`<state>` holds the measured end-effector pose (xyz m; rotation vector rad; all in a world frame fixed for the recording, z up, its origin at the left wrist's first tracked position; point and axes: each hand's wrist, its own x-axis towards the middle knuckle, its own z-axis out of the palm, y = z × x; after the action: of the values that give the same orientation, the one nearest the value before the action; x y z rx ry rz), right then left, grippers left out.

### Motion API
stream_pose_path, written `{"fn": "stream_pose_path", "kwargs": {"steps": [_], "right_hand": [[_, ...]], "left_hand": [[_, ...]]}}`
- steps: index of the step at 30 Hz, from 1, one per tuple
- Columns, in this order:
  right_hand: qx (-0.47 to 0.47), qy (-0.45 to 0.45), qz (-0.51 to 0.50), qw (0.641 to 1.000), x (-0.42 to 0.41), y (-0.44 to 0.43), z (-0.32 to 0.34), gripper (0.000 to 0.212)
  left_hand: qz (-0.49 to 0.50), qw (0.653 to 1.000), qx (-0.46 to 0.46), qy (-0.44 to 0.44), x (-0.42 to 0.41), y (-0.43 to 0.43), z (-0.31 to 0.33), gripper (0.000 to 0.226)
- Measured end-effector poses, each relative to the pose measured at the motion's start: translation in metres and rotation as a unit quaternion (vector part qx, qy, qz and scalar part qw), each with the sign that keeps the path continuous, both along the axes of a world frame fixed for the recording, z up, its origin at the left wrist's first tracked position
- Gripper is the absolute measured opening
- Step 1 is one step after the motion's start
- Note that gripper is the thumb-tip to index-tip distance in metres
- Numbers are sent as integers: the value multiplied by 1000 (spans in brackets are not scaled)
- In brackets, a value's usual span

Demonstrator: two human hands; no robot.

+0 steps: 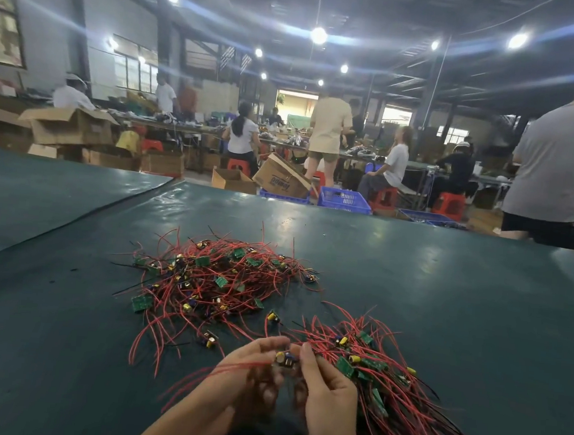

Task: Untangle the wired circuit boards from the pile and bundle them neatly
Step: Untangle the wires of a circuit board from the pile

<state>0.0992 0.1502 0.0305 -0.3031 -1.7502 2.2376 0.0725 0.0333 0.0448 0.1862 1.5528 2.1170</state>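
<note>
Circuit boards on red wires lie in a tangled pile (212, 280) on the green table (461, 299), just beyond the hands. Both the left hand (249, 372) and the right hand (325, 395) pinch one small board (284, 358) between their fingertips. The lower fingers seem curled, though blur hides them. A straighter bundle (388, 397) lies against the right hand.

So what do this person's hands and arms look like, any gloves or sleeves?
Nothing worn that shows: the left hand and right hand are bare, without gloves, rings or a watch, and no sleeve is in view.
</note>
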Motion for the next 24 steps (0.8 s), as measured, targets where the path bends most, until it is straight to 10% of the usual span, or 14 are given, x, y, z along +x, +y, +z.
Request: {"fn": "stream_pose_path", "kwargs": {"steps": [12,24], "right_hand": [[11,46,13,999,5,-3,10,23],[-194,54,-111,973,-2,33,26,21]], "left_hand": [[76,972,-105,197,5,1,-7,48],[112,964,-34,239,10,-2,7,36]]}}
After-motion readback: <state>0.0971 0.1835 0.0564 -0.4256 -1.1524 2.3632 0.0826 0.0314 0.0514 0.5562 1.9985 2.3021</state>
